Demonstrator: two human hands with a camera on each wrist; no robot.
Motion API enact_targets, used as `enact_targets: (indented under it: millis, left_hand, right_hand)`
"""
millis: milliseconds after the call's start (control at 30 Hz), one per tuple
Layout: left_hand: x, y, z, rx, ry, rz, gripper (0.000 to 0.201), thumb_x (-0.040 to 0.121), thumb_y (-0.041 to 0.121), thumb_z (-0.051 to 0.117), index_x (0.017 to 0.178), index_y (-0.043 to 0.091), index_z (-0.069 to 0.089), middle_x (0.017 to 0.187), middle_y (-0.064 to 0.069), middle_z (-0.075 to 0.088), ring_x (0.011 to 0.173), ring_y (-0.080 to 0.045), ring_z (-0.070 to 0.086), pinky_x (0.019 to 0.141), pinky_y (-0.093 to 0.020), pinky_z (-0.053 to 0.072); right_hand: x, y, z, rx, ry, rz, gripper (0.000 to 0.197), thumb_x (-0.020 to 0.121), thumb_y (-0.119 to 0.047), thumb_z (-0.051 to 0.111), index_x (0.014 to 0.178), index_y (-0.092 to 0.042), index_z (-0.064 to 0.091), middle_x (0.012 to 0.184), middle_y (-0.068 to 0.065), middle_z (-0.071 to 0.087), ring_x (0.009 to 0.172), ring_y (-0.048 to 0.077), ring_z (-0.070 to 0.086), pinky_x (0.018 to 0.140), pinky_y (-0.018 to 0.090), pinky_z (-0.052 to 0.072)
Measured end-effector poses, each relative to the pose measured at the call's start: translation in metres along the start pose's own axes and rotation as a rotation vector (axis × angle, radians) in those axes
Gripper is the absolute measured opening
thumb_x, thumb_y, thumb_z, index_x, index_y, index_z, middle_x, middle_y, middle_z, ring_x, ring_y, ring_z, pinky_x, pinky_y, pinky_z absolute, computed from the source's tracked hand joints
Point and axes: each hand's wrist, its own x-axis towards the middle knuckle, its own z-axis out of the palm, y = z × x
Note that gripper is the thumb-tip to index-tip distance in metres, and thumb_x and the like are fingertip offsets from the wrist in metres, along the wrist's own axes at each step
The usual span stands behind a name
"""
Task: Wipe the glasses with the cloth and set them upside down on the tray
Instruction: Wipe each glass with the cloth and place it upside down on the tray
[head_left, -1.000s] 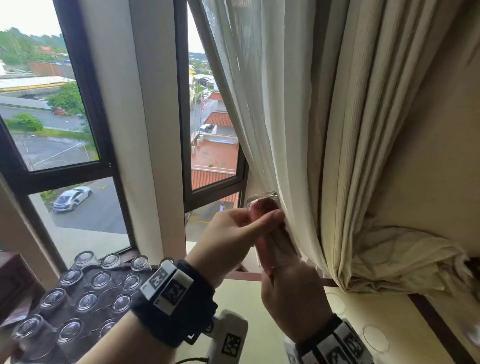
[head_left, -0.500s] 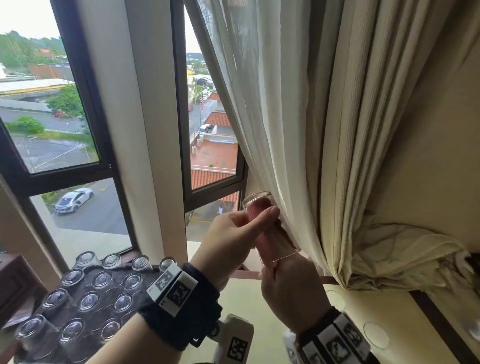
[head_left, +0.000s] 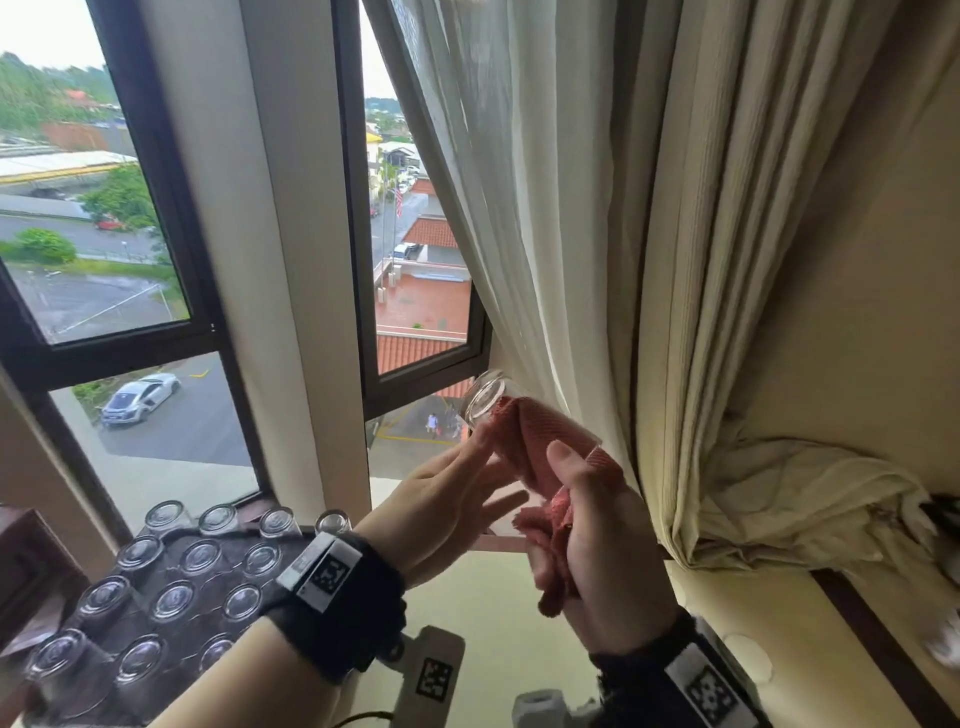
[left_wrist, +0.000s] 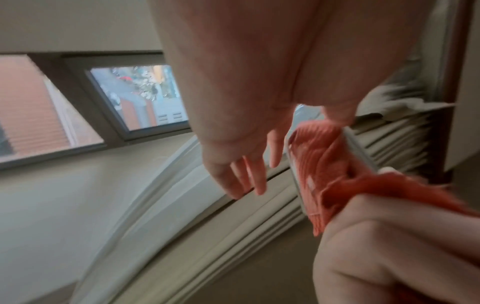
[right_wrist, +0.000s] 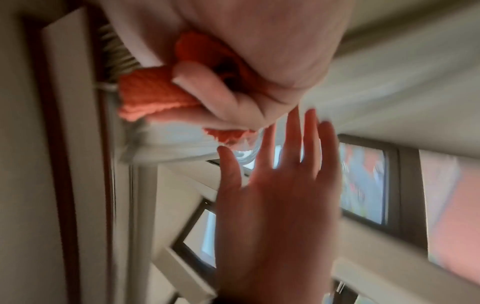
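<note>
Hanging along the right half of the head view, the curtain (head_left: 649, 234) falls just behind the work, and the tray (head_left: 171, 582) at lower left already carries rows of upturned glasses (head_left: 200, 558). Near centre, the right hand (head_left: 597, 540) grips the pink cloth (head_left: 540, 441) wrapped round the glass (head_left: 483, 397), which tilts with its clear end toward the window. The left hand (head_left: 447, 499) is spread flat, its fingertips (head_left: 480, 434) only brushing the cloth by the glass. With just one cloth-padded grip on smooth glass, a slip seems the main risk, or snagging the curtain. Half a second ago the left hand pinched the glass upright; now it has let go and the glass leans left.
</note>
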Motion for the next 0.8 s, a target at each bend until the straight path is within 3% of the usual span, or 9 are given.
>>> enact_targets:
  millis: [100, 167, 200, 267, 400, 500, 600, 700, 800]
  left_hand:
    - [-0.004, 0.004, -0.007, 0.122, 0.044, -0.007, 0.051, 0.107, 0.042, 0.048, 0.143, 0.008, 0.059, 0.141, -0.015, 0.068, 0.136, -0.031, 0.061, 0.123, -0.058, 0.037]
    - [-0.006, 0.014, -0.004, 0.145, 0.054, -0.029, 0.062, 0.100, 0.062, 0.051, 0.136, 0.014, 0.066, 0.136, -0.014, 0.071, 0.133, -0.031, 0.064, 0.121, -0.057, 0.040]
    - [-0.007, 0.019, 0.001, 0.153, 0.060, -0.050, 0.072, 0.092, 0.076, 0.049, 0.130, 0.019, 0.070, 0.135, -0.015, 0.071, 0.132, -0.033, 0.064, 0.120, -0.056, 0.042]
    - [-0.008, 0.029, 0.015, 0.165, 0.077, -0.085, 0.082, 0.080, 0.092, 0.047, 0.120, 0.025, 0.073, 0.130, -0.017, 0.073, 0.128, -0.035, 0.066, 0.117, -0.053, 0.047]
    - [-0.003, 0.041, 0.026, 0.193, 0.135, 0.001, 0.044, 0.081, 0.061, 0.071, 0.091, 0.020, 0.080, 0.091, -0.001, 0.082, 0.090, -0.016, 0.079, 0.082, -0.026, 0.063]
    - [-0.004, 0.037, 0.022, 0.216, 0.175, 0.096, 0.043, 0.074, 0.046, 0.086, 0.096, 0.010, 0.076, 0.082, -0.002, 0.077, 0.080, -0.013, 0.076, 0.075, -0.022, 0.061]
    - [-0.009, 0.025, 0.012, 0.144, 0.003, 0.131, 0.053, 0.079, 0.039, 0.092, 0.108, 0.000, 0.071, 0.100, -0.018, 0.075, 0.096, -0.030, 0.073, 0.093, -0.044, 0.060]
    - [-0.017, 0.021, -0.007, -0.078, -0.282, 0.116, 0.064, 0.087, 0.032, 0.086, 0.133, -0.003, 0.059, 0.127, -0.026, 0.065, 0.114, -0.037, 0.066, 0.106, -0.051, 0.054]
    - [-0.020, 0.024, -0.020, -0.094, -0.345, 0.121, 0.063, 0.091, 0.033, 0.083, 0.141, 0.004, 0.059, 0.133, -0.023, 0.065, 0.123, -0.034, 0.065, 0.108, -0.051, 0.053]
  right_hand:
    - [0.000, 0.004, -0.014, -0.428, 0.106, -0.244, 0.037, 0.094, -0.037, 0.067, 0.070, -0.010, 0.065, 0.049, 0.015, 0.059, 0.032, 0.020, 0.052, 0.034, 0.030, 0.045]
    - [0.001, 0.007, -0.022, -0.650, 0.093, -0.480, 0.023, 0.093, -0.029, 0.071, 0.077, -0.013, 0.070, 0.054, -0.007, 0.065, 0.040, 0.009, 0.061, 0.041, 0.027, 0.052]
    - [0.002, 0.012, -0.024, -0.755, 0.066, -0.613, 0.014, 0.095, -0.027, 0.071, 0.092, -0.014, 0.075, 0.072, -0.016, 0.072, 0.053, 0.004, 0.067, 0.051, 0.022, 0.056]
    - [0.006, 0.025, -0.027, -0.993, 0.027, -0.785, 0.027, 0.100, -0.031, 0.063, 0.118, -0.015, 0.074, 0.121, -0.013, 0.071, 0.086, 0.005, 0.073, 0.075, 0.017, 0.058]
    - [0.004, 0.041, -0.020, -1.284, -0.040, -0.877, 0.038, 0.103, -0.038, 0.046, 0.131, -0.021, 0.066, 0.151, 0.001, 0.052, 0.084, 0.018, 0.075, 0.078, 0.019, 0.052]
    - [0.004, 0.042, -0.010, -1.221, -0.028, -0.818, 0.045, 0.098, -0.036, 0.050, 0.142, -0.023, 0.052, 0.150, -0.001, 0.052, 0.075, 0.012, 0.072, 0.072, 0.017, 0.057]
    - [-0.002, 0.040, -0.002, -0.941, -0.008, -0.676, 0.040, 0.094, -0.021, 0.064, 0.133, -0.027, 0.061, 0.125, -0.002, 0.067, 0.064, 0.008, 0.069, 0.066, 0.012, 0.054]
    - [-0.022, 0.023, 0.014, -0.352, -0.207, -0.251, 0.037, 0.088, -0.003, 0.074, 0.104, -0.036, 0.071, 0.076, 0.008, 0.074, 0.051, 0.020, 0.070, 0.050, 0.028, 0.056]
    - [-0.027, 0.011, 0.026, -0.123, -0.390, -0.079, 0.042, 0.086, 0.005, 0.072, 0.092, -0.037, 0.072, 0.064, 0.014, 0.066, 0.052, 0.028, 0.067, 0.053, 0.033, 0.056]
